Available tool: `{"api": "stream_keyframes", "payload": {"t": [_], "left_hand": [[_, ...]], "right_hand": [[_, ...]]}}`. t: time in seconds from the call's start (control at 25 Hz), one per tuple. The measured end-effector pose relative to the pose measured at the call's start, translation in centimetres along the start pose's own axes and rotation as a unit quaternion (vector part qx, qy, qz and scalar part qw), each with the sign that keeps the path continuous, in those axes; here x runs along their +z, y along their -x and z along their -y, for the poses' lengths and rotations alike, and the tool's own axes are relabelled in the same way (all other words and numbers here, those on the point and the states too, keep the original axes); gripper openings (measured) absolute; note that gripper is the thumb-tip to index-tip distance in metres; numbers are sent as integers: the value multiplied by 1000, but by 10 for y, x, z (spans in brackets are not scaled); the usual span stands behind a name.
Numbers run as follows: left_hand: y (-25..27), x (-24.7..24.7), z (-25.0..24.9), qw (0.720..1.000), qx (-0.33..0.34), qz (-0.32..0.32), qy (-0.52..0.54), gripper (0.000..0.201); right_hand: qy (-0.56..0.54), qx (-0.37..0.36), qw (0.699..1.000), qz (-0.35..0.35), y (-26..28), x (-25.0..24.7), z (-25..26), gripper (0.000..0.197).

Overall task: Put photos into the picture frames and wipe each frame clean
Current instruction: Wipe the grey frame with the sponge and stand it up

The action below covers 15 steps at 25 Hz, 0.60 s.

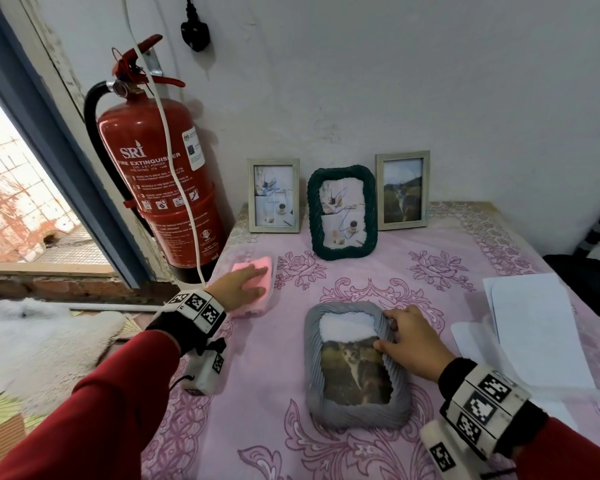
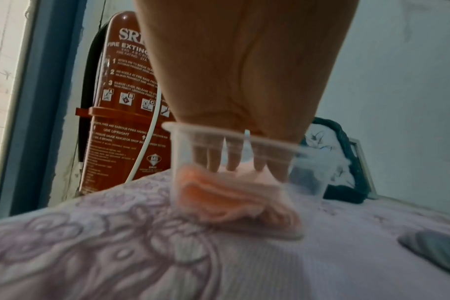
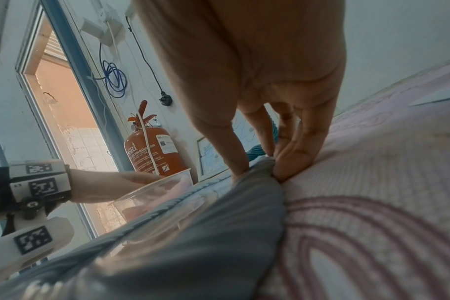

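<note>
Stage, as judged: the grey frame (image 1: 355,365) is holding its cat photo (image 1: 354,370) and is awaiting wiping; the cloth is being fetched.
Left hand (image 1: 243,284): it is reaching into the clear plastic tub (image 2: 234,162), fingers (image 2: 213,160) extended and only slightly bent, their tips pressing down on the pink cloth (image 1: 258,271). No closed pinch is showing yet.
Cloth relative to left fingers: it is lying directly under and just beyond the fingertips, folded, inside the tub.
Right hand (image 1: 411,341): it is steadying the grey frame, thumb on the inner edge by the photo, fingers (image 3: 293,160) curling over the outer right rim.
Frame relative to hands: it is lying flat on the pink floral tablecloth (image 1: 447,258), long axis running away from the person; it is sitting to the right of the left fingers, apart from the tub.
Nearer hand: the right is already touching the frame; the left is the one carrying the cloth duty, and would need to travel rightward.
Background: three filled frames are standing upright at the wall.
</note>
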<state>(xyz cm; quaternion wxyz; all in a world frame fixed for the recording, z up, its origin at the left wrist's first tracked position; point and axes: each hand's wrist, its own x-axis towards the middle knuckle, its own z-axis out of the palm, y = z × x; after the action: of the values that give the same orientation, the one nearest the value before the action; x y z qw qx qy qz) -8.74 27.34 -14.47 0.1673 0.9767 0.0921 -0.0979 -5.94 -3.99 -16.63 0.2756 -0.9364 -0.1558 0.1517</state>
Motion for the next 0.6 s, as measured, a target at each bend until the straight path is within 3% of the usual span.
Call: {"api": "stream_keyframes", "payload": {"t": [0.16,0.4,0.52,0.6], "left_hand": [[5,2,-7,998,-48,42,7,48],[18,2,-7,996,-8,89,-19,55],[25,-1,-7,997,-16,76,3,56],[31,-2,-10,999,-24,25,25,54]], "right_hand": [[-6,1,1000,2,-1,0,-1,63],[-18,1,1000,0,-3,1,-2,63],[-8,-1,1000,-2,-3,2,-2,63],[-5,-4,1000,-3,-3,2,-3,64]]}}
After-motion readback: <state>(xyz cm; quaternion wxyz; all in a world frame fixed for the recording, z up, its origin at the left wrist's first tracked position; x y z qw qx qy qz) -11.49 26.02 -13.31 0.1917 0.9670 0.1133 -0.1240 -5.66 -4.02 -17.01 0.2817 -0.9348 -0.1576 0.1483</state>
